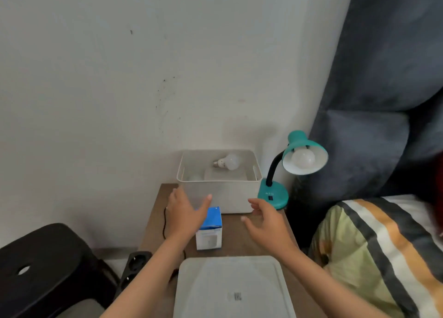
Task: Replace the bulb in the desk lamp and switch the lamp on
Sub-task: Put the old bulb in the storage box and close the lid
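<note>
A teal desk lamp stands at the back right of a small wooden table, its shade tilted toward me with an unlit white bulb in it. A loose white bulb lies on its side inside an open white bin left of the lamp. A blue and white bulb box stands in front of the bin. My left hand hovers open just left of the box. My right hand hovers open in front of the bin's right corner, short of the lamp base. Both hold nothing.
A white bin lid lies flat at the table's near edge. A black cord runs down the table's left side to a power strip on the floor. A black stool stands at left, a striped pillow and dark headboard at right.
</note>
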Action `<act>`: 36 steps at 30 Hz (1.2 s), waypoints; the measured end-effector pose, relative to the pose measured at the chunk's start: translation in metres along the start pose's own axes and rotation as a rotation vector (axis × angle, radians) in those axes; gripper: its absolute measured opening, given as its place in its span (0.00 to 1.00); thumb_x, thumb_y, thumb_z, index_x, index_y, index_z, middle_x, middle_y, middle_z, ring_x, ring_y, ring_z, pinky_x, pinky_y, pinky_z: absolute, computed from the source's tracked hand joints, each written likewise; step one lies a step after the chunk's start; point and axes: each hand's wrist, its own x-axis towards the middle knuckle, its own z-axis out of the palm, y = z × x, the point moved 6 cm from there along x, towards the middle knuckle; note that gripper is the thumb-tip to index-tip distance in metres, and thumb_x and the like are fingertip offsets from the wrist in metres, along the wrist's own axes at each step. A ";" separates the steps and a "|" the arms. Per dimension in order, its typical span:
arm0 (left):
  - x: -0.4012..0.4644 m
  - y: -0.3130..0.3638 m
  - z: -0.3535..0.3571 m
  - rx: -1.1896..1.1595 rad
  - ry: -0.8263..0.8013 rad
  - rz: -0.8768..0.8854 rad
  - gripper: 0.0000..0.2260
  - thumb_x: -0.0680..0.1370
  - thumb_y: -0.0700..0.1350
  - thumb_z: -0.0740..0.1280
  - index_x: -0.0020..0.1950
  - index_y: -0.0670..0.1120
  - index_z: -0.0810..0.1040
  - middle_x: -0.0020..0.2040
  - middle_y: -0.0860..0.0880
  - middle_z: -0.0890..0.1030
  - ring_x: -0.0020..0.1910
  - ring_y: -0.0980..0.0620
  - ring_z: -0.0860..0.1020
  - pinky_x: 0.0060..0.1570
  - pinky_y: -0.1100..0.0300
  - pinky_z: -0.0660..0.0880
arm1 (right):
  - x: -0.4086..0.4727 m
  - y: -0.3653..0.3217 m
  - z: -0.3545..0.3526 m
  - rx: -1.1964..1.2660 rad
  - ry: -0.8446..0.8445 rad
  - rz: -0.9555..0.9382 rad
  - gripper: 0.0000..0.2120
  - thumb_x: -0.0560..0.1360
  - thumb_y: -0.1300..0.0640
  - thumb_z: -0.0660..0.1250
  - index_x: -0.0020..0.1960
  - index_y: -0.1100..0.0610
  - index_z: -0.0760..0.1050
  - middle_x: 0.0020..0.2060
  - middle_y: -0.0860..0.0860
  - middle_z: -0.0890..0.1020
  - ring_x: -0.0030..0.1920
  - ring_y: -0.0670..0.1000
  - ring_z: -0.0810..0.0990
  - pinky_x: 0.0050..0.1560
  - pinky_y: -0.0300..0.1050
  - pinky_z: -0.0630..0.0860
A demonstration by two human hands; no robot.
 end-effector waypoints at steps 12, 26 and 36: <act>-0.189 -0.091 0.021 0.424 -0.327 -0.169 0.34 0.70 0.62 0.65 0.70 0.49 0.59 0.69 0.40 0.60 0.69 0.40 0.60 0.69 0.48 0.62 | -0.150 0.089 0.010 -0.291 -0.251 0.356 0.30 0.73 0.44 0.66 0.71 0.50 0.61 0.65 0.52 0.68 0.67 0.54 0.66 0.66 0.47 0.66; -0.200 -0.070 -0.004 0.252 -0.337 -0.127 0.39 0.65 0.60 0.73 0.71 0.49 0.62 0.65 0.47 0.60 0.66 0.47 0.66 0.66 0.55 0.66 | -0.171 0.073 0.010 -0.110 -0.106 0.308 0.27 0.69 0.45 0.70 0.65 0.47 0.67 0.65 0.50 0.57 0.69 0.53 0.62 0.68 0.43 0.65; -0.134 -0.014 -0.035 0.172 -0.151 0.042 0.37 0.65 0.60 0.73 0.69 0.47 0.68 0.74 0.45 0.57 0.73 0.47 0.57 0.70 0.52 0.60 | -0.084 0.022 -0.025 -0.261 0.030 0.108 0.29 0.70 0.39 0.66 0.68 0.47 0.67 0.70 0.51 0.60 0.68 0.53 0.66 0.65 0.49 0.72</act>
